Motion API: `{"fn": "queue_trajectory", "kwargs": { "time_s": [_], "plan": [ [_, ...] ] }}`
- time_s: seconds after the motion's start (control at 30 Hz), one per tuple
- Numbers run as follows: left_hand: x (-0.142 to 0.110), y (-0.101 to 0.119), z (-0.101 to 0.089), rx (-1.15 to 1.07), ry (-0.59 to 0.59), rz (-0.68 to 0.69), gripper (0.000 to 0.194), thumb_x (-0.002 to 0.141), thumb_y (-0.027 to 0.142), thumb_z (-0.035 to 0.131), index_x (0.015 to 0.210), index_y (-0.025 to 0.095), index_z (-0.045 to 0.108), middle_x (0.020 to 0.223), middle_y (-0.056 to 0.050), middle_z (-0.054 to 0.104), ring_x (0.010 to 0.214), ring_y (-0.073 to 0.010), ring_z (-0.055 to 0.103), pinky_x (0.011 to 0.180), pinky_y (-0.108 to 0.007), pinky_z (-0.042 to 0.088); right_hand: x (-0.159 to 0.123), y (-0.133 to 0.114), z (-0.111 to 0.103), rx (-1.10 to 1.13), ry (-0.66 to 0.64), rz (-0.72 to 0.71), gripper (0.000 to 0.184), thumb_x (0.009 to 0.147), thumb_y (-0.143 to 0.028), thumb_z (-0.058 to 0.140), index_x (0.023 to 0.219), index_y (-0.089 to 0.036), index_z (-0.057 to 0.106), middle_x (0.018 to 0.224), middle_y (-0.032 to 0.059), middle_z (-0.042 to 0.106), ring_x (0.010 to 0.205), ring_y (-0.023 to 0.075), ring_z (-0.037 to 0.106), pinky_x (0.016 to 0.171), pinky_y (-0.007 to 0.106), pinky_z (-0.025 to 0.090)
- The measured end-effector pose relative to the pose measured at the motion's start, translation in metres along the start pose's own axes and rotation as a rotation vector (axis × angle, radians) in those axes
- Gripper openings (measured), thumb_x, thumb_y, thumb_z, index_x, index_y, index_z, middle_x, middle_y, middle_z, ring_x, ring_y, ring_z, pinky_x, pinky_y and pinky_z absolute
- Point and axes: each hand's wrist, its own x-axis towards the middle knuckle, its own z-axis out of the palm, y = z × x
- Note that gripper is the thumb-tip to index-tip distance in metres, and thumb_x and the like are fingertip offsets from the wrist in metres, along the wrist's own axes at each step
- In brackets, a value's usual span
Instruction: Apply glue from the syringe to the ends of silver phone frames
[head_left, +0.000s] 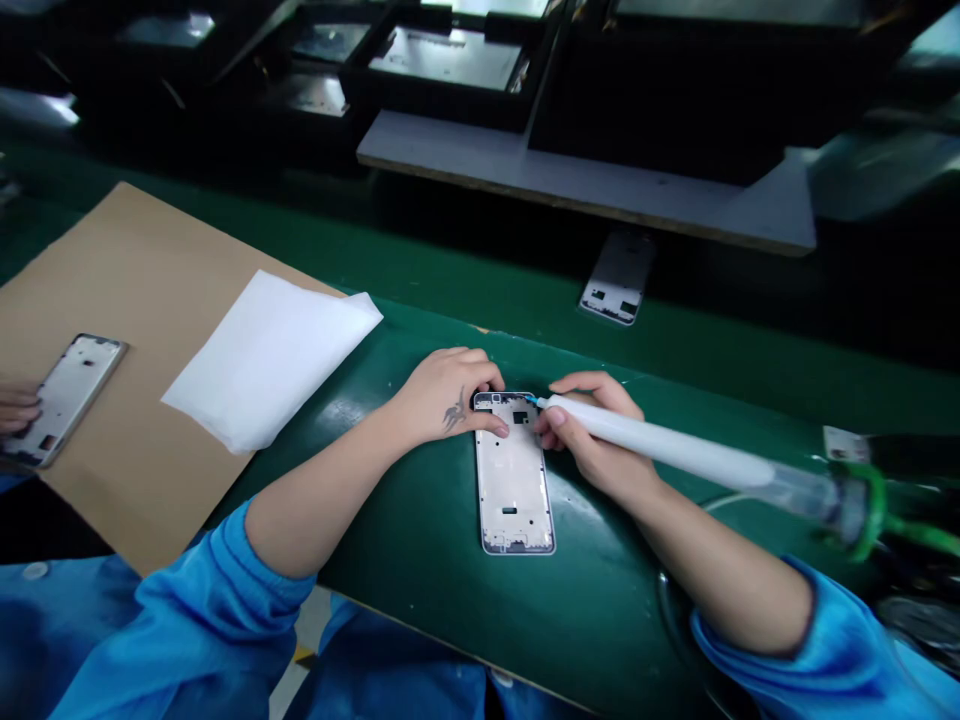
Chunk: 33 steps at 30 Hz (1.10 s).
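Note:
A phone frame (514, 490) lies on the green bench, its pale inner face up. My left hand (456, 395) grips its upper left corner, thumb on the face and fingers at the top edge. In my right hand (600, 435) is a long white glue syringe (660, 435), slanting up from the frame toward the right. Its blue tip (535, 401) is at the frame's upper right corner; whether it touches cannot be made out. A green fitting (870, 510) caps the syringe's far end.
A co-worker's hand (16, 408) holds another phone frame (71, 390) over brown cardboard (150, 270) at left. White paper (274, 360) lies on the cardboard. A third frame (619, 280) rests below a raised shelf (585, 180). Black trays (442, 95) stand behind.

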Motion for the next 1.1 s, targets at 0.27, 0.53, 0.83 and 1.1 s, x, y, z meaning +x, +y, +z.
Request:
{"fn": "queue_trajectory", "kwargs": {
  "time_s": [0.27, 0.53, 0.83, 1.1],
  "plan": [
    [-0.003, -0.014, 0.005, -0.009, 0.304, -0.07, 0.043, 0.092, 0.049, 0.07, 0.122, 0.019, 0.063, 0.101, -0.005, 0.071, 0.083, -0.0179, 0.064, 0.083, -0.034, 0.053, -0.024, 0.006, -0.032, -0.61, -0.08, -0.178, 0.047, 0.097, -0.055, 0.062, 0.131, -0.022, 0.064, 0.115, 0.0122, 0.079, 0.093, 0.0334, 0.079, 0.076, 0.041, 0.063],
    [-0.002, -0.012, 0.01, 0.056, 0.306, -0.073, 0.029, 0.092, 0.04, 0.068, 0.113, 0.021, 0.068, 0.1, -0.005, 0.071, 0.092, -0.0228, 0.068, 0.084, -0.037, 0.054, -0.007, 0.027, -0.133, -1.086, 0.437, 0.469, 0.064, 0.101, -0.048, 0.053, 0.158, -0.019, 0.044, 0.099, 0.0212, 0.074, 0.094, 0.0394, 0.073, 0.075, 0.044, 0.053],
    [-0.006, -0.016, 0.005, 0.071, 0.315, -0.029, 0.024, 0.088, 0.035, 0.069, 0.107, 0.02, 0.069, 0.096, -0.006, 0.071, 0.088, -0.0225, 0.069, 0.081, -0.036, 0.055, 0.076, 0.02, -0.104, -0.926, 0.56, 0.463, 0.049, 0.104, -0.045, 0.043, 0.147, -0.022, 0.049, 0.108, 0.0177, 0.074, 0.099, 0.0326, 0.073, 0.079, 0.037, 0.051],
    [-0.01, -0.016, 0.001, 0.068, 0.302, -0.031, 0.026, 0.088, 0.035, 0.068, 0.109, 0.019, 0.068, 0.097, -0.006, 0.07, 0.082, -0.019, 0.067, 0.079, -0.033, 0.055, 0.119, 0.024, -0.064, -0.872, 0.601, 0.376, 0.081, 0.082, -0.053, 0.076, 0.137, -0.004, 0.045, 0.124, 0.0327, 0.065, 0.123, 0.043, 0.063, 0.103, 0.051, 0.046]
  ]
}}
